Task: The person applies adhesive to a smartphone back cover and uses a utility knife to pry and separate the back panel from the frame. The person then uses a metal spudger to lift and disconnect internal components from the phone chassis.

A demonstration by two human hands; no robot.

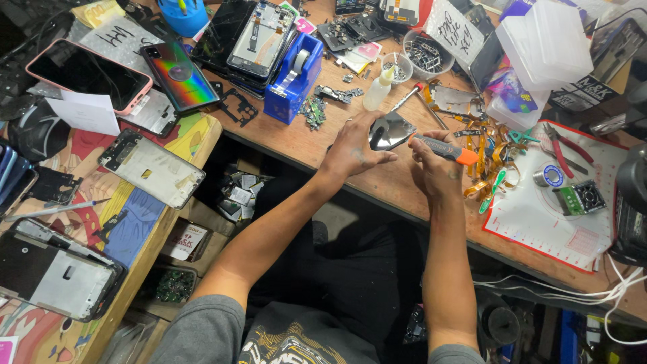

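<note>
The wooden counter (397, 185) runs across the upper view, crowded with phone parts; a second surface with a cartoon-printed covering (135, 222) adjoins it at the left. On that side lie a phone in a pink case (87, 74), a phone with an iridescent back (178, 74), and two stripped phone frames (151, 167). A white work mat with red border (559, 216) covers the counter at right, carrying a solder spool (551, 176) and red-handled pliers (566, 145). A clear plastic box (546, 44) stands behind it. A blue tape dispenser (294, 77) sits left of centre, a small white dropper bottle (379, 87) just beside the hands.

Left hand (354, 149): fingers curled, pinching a small dark glossy part (391, 130), held at the counter's near edge, just above the surface. Right hand (435, 168): closed around a tool with orange-and-grey handle (445, 148), its tip against the part. A tangle of orange flex ribbons (488, 155) lies just right of the right hand.
</note>
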